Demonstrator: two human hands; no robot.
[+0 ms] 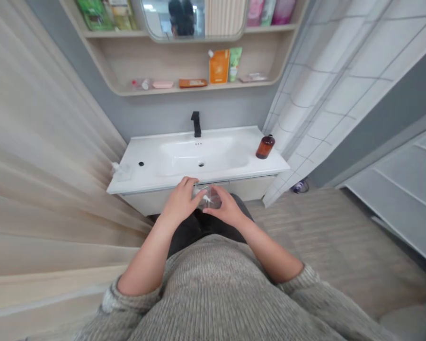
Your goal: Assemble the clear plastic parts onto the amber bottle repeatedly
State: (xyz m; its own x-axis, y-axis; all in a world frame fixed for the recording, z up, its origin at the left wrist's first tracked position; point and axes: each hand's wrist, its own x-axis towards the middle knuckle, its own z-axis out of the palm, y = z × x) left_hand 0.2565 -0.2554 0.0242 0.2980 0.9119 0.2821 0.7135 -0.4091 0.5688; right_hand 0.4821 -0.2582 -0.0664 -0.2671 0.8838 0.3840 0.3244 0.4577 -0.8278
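In front of the washbasin's edge, my left hand (180, 200) and my right hand (227, 206) are curled around the two sides of a clear container (216, 202). A thin white piece shows in or through it, and the fingers cover much of its outline, so its exact kind is not plain. On the counter's right side stands a brown bottle (264, 148), with no pump visible on it. A clear bottle with a white top (122, 171) rests at the counter's left end, partly blurred.
Ahead is a white washbasin (156, 176) with a black faucet (196, 125). Above it, a shelf (156, 61) holds an orange pouch (219, 67), a green tube (235, 64) and small items. Curtains hang on the left (49, 142) and right (326, 94).
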